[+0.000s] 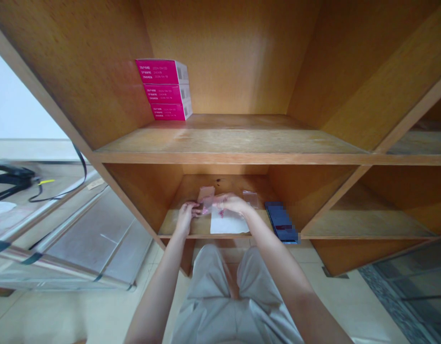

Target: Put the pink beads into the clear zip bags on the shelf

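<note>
A honey-coloured wooden shelving unit (227,158) fills the view, its open compartments divided by flat boards. On the upper shelf, three magenta cardboard boxes (163,88) sit stacked against the left wall, their printed labels facing outward, apparently so they can be read from the front. In the compartment below, a white paper sheet (229,223) lies at the front edge of the shelf, seemingly as a clean backing under the work. A dark blue rectangular object (281,222), too pixelated to identify, lies just to its right. The left hand (186,215) and right hand (230,203) reach in from the front, each grip closed in a fine pinch on a small clear plastic packet (207,205), held between them just above the paper. A second clear packet (206,193) lies just behind the hands, and a third clear packet (251,198) lies to their right.
</note>
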`<state>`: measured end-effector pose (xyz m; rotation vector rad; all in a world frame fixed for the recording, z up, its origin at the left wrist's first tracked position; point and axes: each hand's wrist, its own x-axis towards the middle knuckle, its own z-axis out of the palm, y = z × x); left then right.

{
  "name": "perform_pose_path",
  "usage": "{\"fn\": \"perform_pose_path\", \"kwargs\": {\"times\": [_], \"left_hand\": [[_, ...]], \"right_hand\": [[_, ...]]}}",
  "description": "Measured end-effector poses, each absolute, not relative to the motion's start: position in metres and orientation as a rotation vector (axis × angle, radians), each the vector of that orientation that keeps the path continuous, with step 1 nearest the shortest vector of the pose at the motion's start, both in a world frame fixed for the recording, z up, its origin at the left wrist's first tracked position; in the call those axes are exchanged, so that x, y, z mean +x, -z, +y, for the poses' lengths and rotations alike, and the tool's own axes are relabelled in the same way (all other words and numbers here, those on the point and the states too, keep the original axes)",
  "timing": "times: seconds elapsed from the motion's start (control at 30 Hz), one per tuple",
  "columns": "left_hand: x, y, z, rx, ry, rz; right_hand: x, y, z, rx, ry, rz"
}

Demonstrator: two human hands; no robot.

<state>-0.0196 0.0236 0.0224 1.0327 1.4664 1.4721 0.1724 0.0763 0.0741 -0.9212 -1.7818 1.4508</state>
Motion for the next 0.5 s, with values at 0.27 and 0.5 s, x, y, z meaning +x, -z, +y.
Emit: {"fn": "perform_pose_path", "kwargs": {"times": [0.27,0.5], "left_hand": [[0.004,-0.018,0.014,1.014,-1.178,0.925],[0.015,-0.01,0.02,0.871,-1.181,0.594]], "right_hand": [[0.168,-0.09,0.069,-0.797,-1.718,-1.836],[0.166,-0.087,0.063,-0.669,-1.807,-1.794]]}}
